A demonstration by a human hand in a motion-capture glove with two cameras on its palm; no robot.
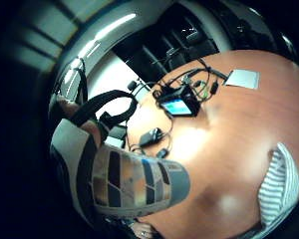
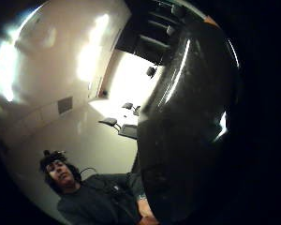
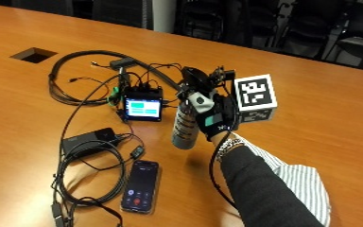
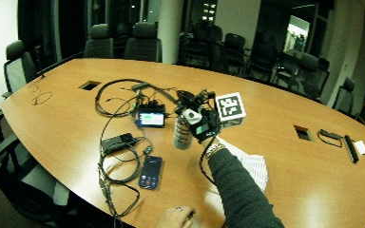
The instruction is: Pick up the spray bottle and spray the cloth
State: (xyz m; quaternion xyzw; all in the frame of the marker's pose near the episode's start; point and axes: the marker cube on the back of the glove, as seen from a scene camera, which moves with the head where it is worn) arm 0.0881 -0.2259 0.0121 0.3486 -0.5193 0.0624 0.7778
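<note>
My gloved right hand (image 3: 213,117) grips a spray bottle (image 3: 185,125) upright over the middle of the wooden table (image 3: 332,94), fingers curled round its neck and dark spray head. The bottle has a grey patterned body, and its label (image 1: 134,181) fills part of the little finger side palm view. In the thumb side view, the dark bottle (image 2: 187,126) blocks most of the picture. A white striped cloth (image 3: 307,187) lies flat on the table under my forearm, right of the bottle; the cloth (image 1: 279,184) also shows on the tabletop in the little finger side view. I cannot tell whether the bottle's base touches the table.
A small lit screen device (image 3: 143,108) with tangled cables sits just left of the bottle. A black power pack (image 3: 90,139) and a phone (image 3: 141,184) lie nearer the front. A rectangular cutout (image 3: 35,54) is at far left. My bare left hand (image 4: 176,216) rests at the table's front edge.
</note>
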